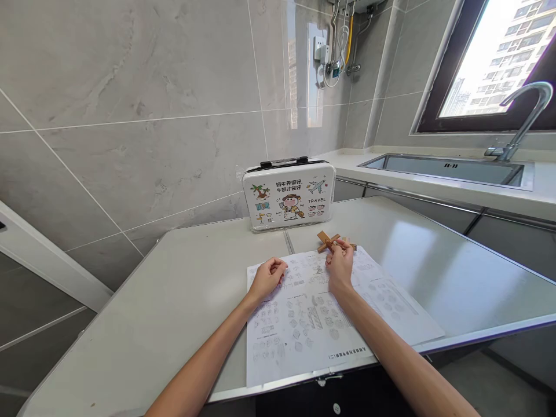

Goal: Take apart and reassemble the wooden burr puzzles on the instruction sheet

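Note:
Several brown wooden sticks [322, 237] lie crossed at the far edge of a printed sheet [278, 365]. My right hand [340, 265] is over them, its fingertips pinching one wooden stick; the fingers partly cover the pieces. My left hand [268, 276] rests on the sheet's upper left with its fingers curled in. Whatever it may hold is hidden. Small line drawings of block-like shapes and lines of text cover the sheet, which looks upside down from here.
A white cartoon-printed case [289, 200] with a black handle stands upright behind the sheet, against the tiled wall [174, 162]. The pale folding table [182, 301] has a seam across it. To the right are a counter sink [443, 168] and a tall faucet [527, 116].

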Demonstrator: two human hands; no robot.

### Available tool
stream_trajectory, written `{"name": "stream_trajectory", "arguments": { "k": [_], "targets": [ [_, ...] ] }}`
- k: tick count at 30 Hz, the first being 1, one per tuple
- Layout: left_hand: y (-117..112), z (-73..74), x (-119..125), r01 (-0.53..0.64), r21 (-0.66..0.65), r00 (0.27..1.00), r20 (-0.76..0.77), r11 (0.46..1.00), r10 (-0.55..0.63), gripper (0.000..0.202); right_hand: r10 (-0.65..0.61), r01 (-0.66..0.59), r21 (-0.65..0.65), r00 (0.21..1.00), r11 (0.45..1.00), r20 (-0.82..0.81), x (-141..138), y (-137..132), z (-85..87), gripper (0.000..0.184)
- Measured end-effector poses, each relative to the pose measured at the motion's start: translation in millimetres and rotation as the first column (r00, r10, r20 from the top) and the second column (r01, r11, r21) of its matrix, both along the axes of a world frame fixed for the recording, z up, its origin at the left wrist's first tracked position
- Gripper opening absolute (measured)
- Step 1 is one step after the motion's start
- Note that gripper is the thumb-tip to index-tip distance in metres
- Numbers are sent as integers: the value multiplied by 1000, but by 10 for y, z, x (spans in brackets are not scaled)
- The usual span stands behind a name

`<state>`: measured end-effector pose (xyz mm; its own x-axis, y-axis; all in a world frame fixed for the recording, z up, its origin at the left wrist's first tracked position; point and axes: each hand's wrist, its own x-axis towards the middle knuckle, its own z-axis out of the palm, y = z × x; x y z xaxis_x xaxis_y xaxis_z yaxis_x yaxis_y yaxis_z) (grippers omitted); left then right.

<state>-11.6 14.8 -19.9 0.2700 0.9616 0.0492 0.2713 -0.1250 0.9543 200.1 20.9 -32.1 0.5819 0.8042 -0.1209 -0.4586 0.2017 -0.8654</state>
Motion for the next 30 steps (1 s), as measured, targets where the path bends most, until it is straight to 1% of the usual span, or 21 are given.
{"name": "stream_trajectory", "arguments": {
  "k": [5,11,14,17,21,26,30],
  "targets": [
    [3,-19,-2,-1,3,1000,0,1000,1,34,-30,31,-36,999,999,38,66,40,-77,46],
    [1,-20,-4,2,11,1000,-5,1000,-2,35,20,-19,-40,999,999,30,100,47,-110,71],
    [3,-24,-2,1,11,1000,8,1000,-1,35,16,-15,-20,998,1000,53,99,56,-128,78],
    [3,-27,-2,3,7,1000,12,1000,-3,35,19,-18,-26,999,1000,42,103,59,-134,83],
    [0,-27,-7,2,5,1000,12,1000,-3,36,29,-28,-36,999,999,21,113,56,-135,85],
    [-1,-26,-6,0,3,1000,0,1000,0,35,-11,14,-58,998,998,54,116,80,-145,78],
    [0,-24,-2,-6,5,1000,4,1000,6,36,-19,22,-63,999,998,51,107,85,-142,72]
  ]
}}
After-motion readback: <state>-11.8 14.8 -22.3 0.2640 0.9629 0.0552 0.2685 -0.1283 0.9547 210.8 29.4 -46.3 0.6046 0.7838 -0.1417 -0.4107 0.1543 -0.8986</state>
